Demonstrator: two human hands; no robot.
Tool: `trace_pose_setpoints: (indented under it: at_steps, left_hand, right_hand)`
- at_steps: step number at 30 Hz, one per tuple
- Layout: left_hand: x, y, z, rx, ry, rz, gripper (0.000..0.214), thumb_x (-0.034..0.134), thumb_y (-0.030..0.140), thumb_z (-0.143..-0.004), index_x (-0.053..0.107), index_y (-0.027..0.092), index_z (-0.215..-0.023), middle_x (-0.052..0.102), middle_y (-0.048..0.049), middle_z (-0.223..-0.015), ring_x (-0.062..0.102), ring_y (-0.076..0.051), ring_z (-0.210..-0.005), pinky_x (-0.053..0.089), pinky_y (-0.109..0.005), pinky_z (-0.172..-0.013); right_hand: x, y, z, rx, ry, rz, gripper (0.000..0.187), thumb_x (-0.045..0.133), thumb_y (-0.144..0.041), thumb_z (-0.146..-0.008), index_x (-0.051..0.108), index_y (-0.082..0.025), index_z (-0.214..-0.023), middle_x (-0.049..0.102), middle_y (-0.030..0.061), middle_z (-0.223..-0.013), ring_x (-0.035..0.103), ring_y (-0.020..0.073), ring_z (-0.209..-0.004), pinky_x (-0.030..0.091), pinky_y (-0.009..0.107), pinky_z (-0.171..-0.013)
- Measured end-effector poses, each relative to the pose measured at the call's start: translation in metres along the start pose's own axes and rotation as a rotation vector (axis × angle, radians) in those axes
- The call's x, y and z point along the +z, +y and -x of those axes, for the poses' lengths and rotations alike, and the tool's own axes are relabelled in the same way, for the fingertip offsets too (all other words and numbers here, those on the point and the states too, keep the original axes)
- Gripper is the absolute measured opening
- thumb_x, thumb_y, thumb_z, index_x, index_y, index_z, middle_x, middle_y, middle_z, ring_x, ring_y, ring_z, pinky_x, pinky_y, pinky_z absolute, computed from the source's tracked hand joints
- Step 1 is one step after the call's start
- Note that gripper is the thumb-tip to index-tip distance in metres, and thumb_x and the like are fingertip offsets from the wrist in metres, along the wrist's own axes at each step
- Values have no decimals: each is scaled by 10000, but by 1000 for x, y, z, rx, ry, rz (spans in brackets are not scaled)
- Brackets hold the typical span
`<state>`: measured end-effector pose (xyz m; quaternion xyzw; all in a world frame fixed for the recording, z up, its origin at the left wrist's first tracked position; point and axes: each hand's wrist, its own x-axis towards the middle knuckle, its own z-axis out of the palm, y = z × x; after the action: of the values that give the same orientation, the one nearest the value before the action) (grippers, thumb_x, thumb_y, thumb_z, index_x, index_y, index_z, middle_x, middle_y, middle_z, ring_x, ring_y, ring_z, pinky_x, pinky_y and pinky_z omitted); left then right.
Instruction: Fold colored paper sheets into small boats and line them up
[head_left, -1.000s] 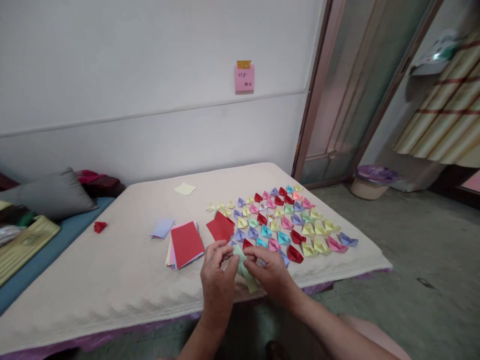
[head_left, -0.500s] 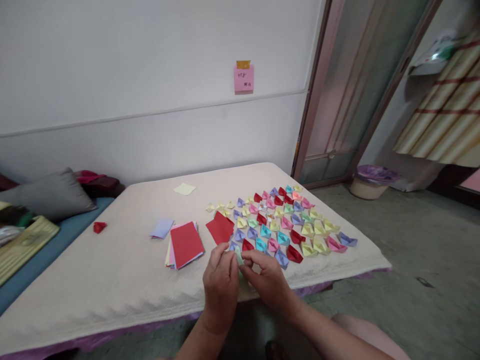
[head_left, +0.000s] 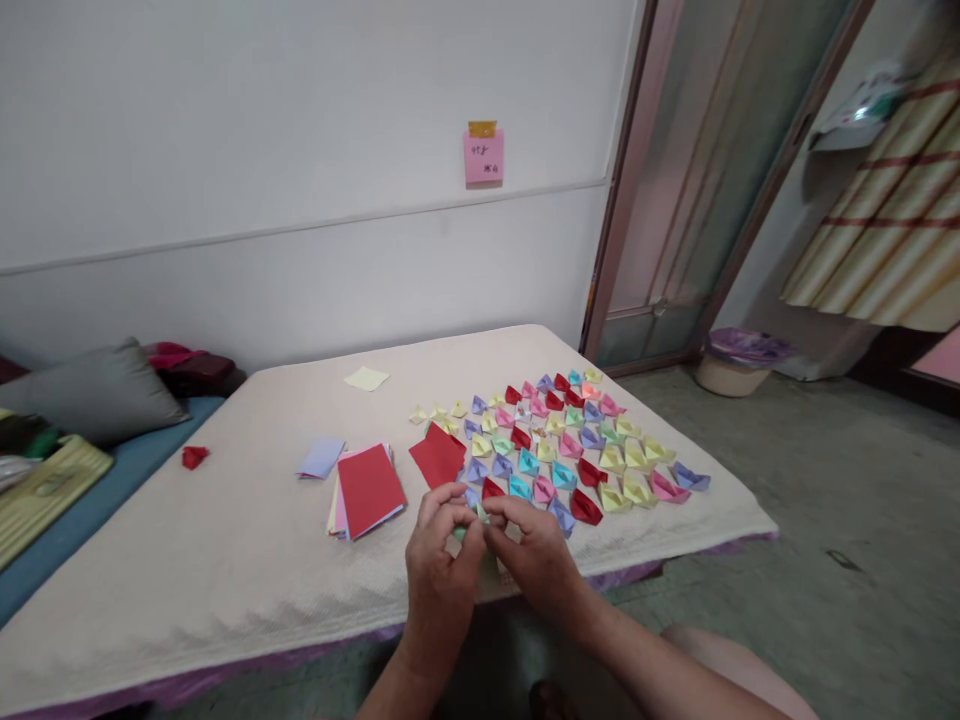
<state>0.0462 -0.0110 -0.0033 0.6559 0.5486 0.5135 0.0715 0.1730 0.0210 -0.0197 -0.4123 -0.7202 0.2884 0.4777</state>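
Observation:
Close to the front edge of the covered table, my left hand [head_left: 444, 548] and my right hand [head_left: 534, 548] meet around a small pale green folded paper [head_left: 481, 514]. Both hands pinch it between thumb and fingers, which hide most of its shape. Just beyond and to the right stand rows of small folded paper boats [head_left: 564, 475] in red, blue, yellow, pink, purple and green. A loose red paper sheet [head_left: 438, 455] lies just beyond my left hand. Farther left is a stack of coloured paper [head_left: 371, 490] with a red sheet on top.
A purple paper [head_left: 322, 458] lies left of the stack, and a pale yellow sheet [head_left: 367, 378] lies farther back. A crumpled-looking red paper piece [head_left: 195, 457] sits at the left. A grey pillow [head_left: 112, 390] is beyond it. A bin [head_left: 739, 365] stands on the floor at right.
The left fingers have shifted around the green paper, and its visible part now sits slightly lower between the hands. The whole view has moved a little.

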Motion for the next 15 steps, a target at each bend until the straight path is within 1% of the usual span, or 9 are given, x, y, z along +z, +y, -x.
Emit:
trace_pose_setpoints:
  at_steps: [3,6,8,10,12,14,15]
  left_hand:
    - [-1,-2,-2,-129,-40,74,89,540,157,-793,565,194,-716,593,-70,-1043,564,-204,-1013,437,-336,-863]
    - [1,-4,-4,-198,-19,102,52,587,184,-757,571,194,-708,597,-73,-1017,563,-220,-1003,422,-346,-867]
    - [1,-4,-5,-234,-10,132,68,587,203,-755,589,194,-687,608,-74,-1004,569,-223,-986,416,-343,-862]
    - [-1,-3,-7,-275,-42,194,106,579,212,-755,615,194,-656,620,-73,-993,577,-221,-969,414,-330,-852]
    - [-3,-4,-9,-322,-111,282,136,582,206,-743,634,190,-619,632,-70,-978,586,-217,-946,416,-313,-836]
    - [-4,-8,-11,-376,-153,375,132,594,192,-723,645,185,-602,638,-67,-951,591,-212,-913,423,-295,-804]
    - [-4,-10,-11,-405,-149,416,108,603,183,-710,651,182,-613,639,-63,-935,591,-208,-895,426,-286,-781]
  right_hand:
    - [0,3,0,-70,8,19,115,563,-137,-775,645,-179,-844,606,8,-644,572,166,-671,431,256,-652]
    - [0,3,0,-146,-8,47,121,543,-132,-791,644,-177,-840,615,16,-665,567,164,-675,422,256,-650]
    - [0,1,0,-162,-26,68,129,531,-123,-792,644,-180,-816,608,15,-661,556,161,-669,412,253,-638]
    - [0,0,-1,-138,-38,70,136,530,-119,-784,649,-181,-804,591,9,-642,542,158,-653,403,249,-625]
    - [-1,0,-3,-87,-50,38,139,533,-119,-773,654,-177,-808,573,4,-629,531,153,-641,399,246,-622]
    - [-2,0,-4,-18,-95,-20,140,533,-117,-758,656,-174,-792,553,-6,-616,517,142,-623,396,239,-615]
    - [-3,0,-5,19,-129,-57,143,533,-114,-748,657,-175,-787,539,-14,-606,506,135,-606,392,234,-604]
